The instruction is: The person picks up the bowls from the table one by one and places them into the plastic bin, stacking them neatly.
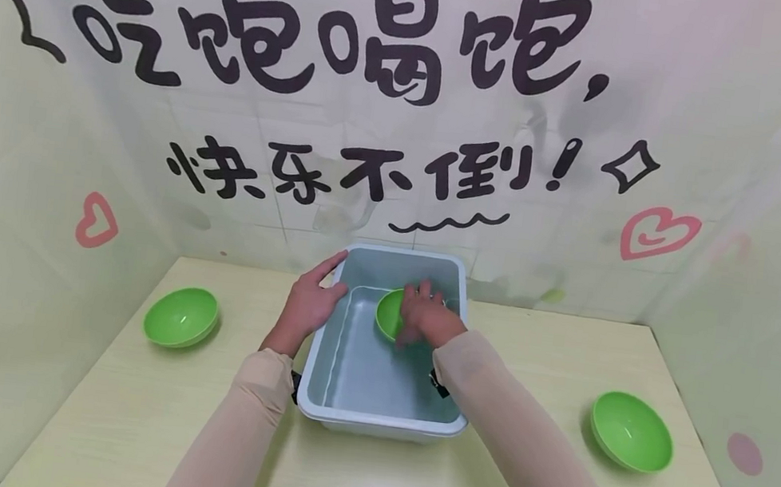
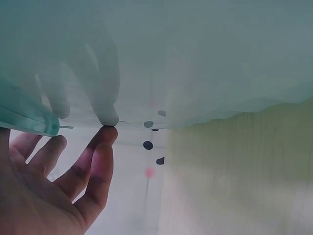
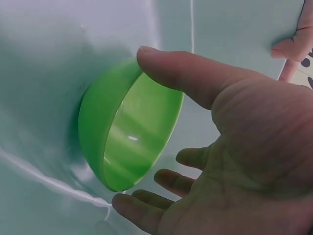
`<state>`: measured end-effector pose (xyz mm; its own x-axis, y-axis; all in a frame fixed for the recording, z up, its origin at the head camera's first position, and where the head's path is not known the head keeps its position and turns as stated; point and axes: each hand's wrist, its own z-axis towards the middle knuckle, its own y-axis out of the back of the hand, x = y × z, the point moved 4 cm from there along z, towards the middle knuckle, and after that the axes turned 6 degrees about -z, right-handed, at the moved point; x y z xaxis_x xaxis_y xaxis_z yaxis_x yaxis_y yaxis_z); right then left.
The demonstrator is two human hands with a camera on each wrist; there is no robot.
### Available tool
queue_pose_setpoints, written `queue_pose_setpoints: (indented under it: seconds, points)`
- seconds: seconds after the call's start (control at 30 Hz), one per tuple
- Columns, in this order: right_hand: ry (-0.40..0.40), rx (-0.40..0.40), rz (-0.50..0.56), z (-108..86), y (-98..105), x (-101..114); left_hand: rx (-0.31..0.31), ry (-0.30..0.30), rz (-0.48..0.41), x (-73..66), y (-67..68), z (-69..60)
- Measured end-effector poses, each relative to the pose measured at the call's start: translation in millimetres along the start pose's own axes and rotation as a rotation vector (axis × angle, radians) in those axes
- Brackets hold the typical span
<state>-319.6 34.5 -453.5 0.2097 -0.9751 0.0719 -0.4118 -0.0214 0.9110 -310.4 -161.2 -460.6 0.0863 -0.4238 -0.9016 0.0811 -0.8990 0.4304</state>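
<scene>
A light-blue plastic basin (image 1: pixel 377 420) stands at the middle of the table. My left hand (image 1: pixel 307 302) grips its left wall, thumb over the rim and fingers against the outside; those fingers (image 2: pixel 100 169) touch the wall in the left wrist view. Inside the basin is a green bowl (image 1: pixel 388 315), partly hidden by my right hand (image 1: pixel 428 320), which is blurred in the head view. The right wrist view shows this green bowl (image 3: pixel 139 132) tilted, its opening toward the palm. The right thumb overlaps the bowl's rim, while the other fingers are spread around its near side.
Two more green bowls sit on the table (image 1: pixel 378 483): one bowl (image 1: pixel 182 318) at the left and another bowl (image 1: pixel 632 432) at the right. Behind the basin rises a pale printed backdrop (image 1: pixel 539 268) with black lettering, and similar sheets flank the table.
</scene>
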Motion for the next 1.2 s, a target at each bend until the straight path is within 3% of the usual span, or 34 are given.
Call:
queue_pose_setpoints:
  seconds: [0.47, 0.7, 1.2]
  points:
    - [0.043, 0.010, 0.040, -1.7, 5.7, 1.4, -0.007, 0.000, 0.010, -0.1, -0.7, -1.5]
    - [0.077, -0.022, 0.114, -6.9, 18.6, 1.8, -0.008, -0.006, 0.018, -2.2, 1.2, -0.9]
    - [0.274, -0.142, 0.315, -21.7, 55.3, -13.4, 0.008, -0.003, -0.002, -0.6, 0.0, -0.5]
